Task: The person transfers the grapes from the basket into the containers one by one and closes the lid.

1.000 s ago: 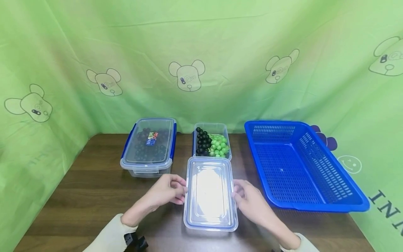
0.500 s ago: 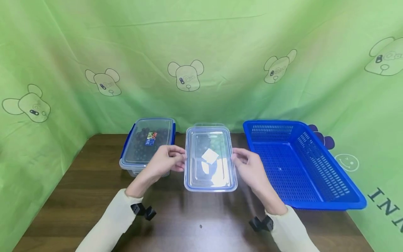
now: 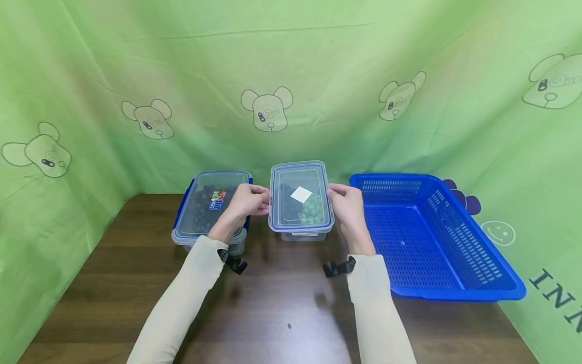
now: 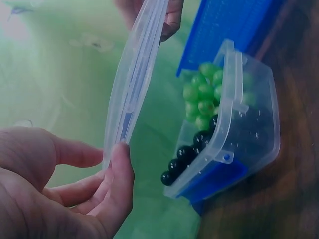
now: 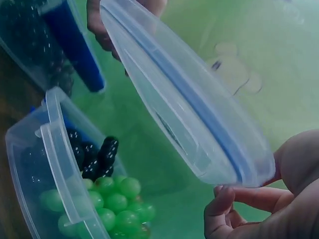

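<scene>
A clear plastic lid (image 3: 297, 212) with a blue seal and a white square label is held level by its two long sides. My left hand (image 3: 247, 202) pinches its left edge between thumb and fingers; my right hand (image 3: 347, 205) pinches the right edge. Below it stands a clear food container (image 4: 261, 124), and both wrist views show a gap between lid and rim. Black grapes (image 4: 187, 152) and green grapes (image 4: 204, 92) fill the container and rise to about its rim. In the head view they show only dimly through the lid.
Left of the container stands a larger lidded box (image 3: 195, 207) with blue side clips and dark round fruit inside. A blue perforated basket (image 3: 436, 293) stands to the right. A green curtain (image 3: 318, 60) hangs behind the brown table (image 3: 282, 303).
Both hands have carried the lid away from the body, from in front of the container to above it. The larger box and basket have stayed where they were.
</scene>
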`<action>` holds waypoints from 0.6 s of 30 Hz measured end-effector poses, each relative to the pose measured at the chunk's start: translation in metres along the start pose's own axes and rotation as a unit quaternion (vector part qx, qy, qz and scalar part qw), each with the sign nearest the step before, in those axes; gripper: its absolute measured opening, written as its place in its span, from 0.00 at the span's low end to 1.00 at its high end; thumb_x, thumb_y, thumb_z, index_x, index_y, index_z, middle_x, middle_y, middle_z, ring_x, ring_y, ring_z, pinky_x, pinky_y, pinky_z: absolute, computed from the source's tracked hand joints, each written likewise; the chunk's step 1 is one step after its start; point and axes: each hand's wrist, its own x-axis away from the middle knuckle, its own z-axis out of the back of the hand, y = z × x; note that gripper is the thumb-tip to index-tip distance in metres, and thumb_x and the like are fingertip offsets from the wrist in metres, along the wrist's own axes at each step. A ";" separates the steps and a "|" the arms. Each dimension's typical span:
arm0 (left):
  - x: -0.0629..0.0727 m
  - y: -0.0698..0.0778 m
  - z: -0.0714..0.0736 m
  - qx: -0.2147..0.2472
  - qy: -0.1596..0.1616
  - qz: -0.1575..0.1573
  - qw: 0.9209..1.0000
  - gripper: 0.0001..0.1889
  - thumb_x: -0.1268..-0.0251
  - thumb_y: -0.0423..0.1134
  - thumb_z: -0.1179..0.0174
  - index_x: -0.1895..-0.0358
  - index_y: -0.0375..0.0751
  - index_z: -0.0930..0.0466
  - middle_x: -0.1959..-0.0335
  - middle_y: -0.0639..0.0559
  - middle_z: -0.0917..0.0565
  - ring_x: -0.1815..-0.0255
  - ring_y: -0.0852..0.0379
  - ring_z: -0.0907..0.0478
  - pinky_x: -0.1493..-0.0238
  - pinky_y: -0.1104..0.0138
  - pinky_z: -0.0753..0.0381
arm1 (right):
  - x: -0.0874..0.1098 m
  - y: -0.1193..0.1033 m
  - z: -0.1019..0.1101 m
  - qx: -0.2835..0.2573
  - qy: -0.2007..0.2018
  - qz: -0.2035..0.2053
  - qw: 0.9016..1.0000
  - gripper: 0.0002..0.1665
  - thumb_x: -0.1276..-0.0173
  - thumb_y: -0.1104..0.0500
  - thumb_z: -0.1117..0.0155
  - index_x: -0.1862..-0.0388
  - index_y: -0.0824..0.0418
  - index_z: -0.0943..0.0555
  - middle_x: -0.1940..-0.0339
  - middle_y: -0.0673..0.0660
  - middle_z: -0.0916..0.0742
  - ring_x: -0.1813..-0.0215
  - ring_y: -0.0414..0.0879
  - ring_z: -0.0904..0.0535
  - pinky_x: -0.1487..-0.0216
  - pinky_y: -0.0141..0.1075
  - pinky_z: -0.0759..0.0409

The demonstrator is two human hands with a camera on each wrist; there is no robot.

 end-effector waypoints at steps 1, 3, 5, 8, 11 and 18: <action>-0.003 0.000 0.000 0.003 0.002 0.003 1.000 0.15 0.27 0.29 0.44 0.42 0.29 0.16 0.65 0.45 0.13 0.74 0.60 0.16 0.64 0.67 0.09 | -0.005 0.001 -0.002 0.004 0.002 -0.002 1.000 0.21 0.22 0.64 0.44 0.36 0.70 0.17 0.36 0.70 0.14 0.39 0.54 0.18 0.44 0.35 0.18; -0.009 0.001 -0.002 0.007 0.003 0.009 1.000 0.15 0.26 0.29 0.43 0.41 0.28 0.16 0.67 0.45 0.14 0.74 0.60 0.16 0.67 0.70 0.10 | -0.014 0.003 -0.006 0.017 0.003 -0.006 1.000 0.21 0.24 0.65 0.44 0.37 0.72 0.17 0.36 0.70 0.14 0.37 0.56 0.19 0.39 0.41 0.18; -0.014 0.001 -0.003 0.007 0.000 0.017 1.000 0.15 0.26 0.28 0.43 0.41 0.27 0.17 0.69 0.46 0.14 0.75 0.60 0.16 0.68 0.72 0.11 | -0.021 0.005 -0.007 0.037 -0.003 -0.015 0.999 0.22 0.25 0.65 0.45 0.37 0.72 0.17 0.35 0.70 0.15 0.34 0.58 0.20 0.34 0.45 0.19; -0.021 0.002 -0.004 0.010 -0.009 0.029 0.999 0.15 0.25 0.29 0.42 0.41 0.26 0.17 0.70 0.47 0.15 0.75 0.60 0.17 0.69 0.73 0.12 | -0.029 0.007 -0.004 0.076 -0.024 -0.026 0.997 0.24 0.25 0.66 0.46 0.35 0.73 0.19 0.31 0.70 0.18 0.29 0.60 0.24 0.27 0.50 0.23; -0.026 0.003 -0.004 0.018 -0.018 0.040 0.999 0.15 0.25 0.29 0.41 0.40 0.26 0.18 0.70 0.47 0.16 0.75 0.60 0.17 0.69 0.74 0.12 | -0.033 0.006 -0.002 0.105 -0.040 -0.030 0.993 0.24 0.26 0.66 0.47 0.35 0.73 0.20 0.29 0.70 0.19 0.26 0.61 0.26 0.25 0.52 0.24; -0.030 0.001 -0.002 0.017 -0.022 0.053 0.998 0.16 0.24 0.29 0.41 0.39 0.28 0.18 0.67 0.45 0.15 0.73 0.59 0.17 0.66 0.72 0.11 | -0.036 0.006 -0.002 0.118 -0.051 -0.039 0.991 0.24 0.28 0.68 0.47 0.38 0.75 0.19 0.31 0.70 0.19 0.34 0.58 0.25 0.36 0.46 0.21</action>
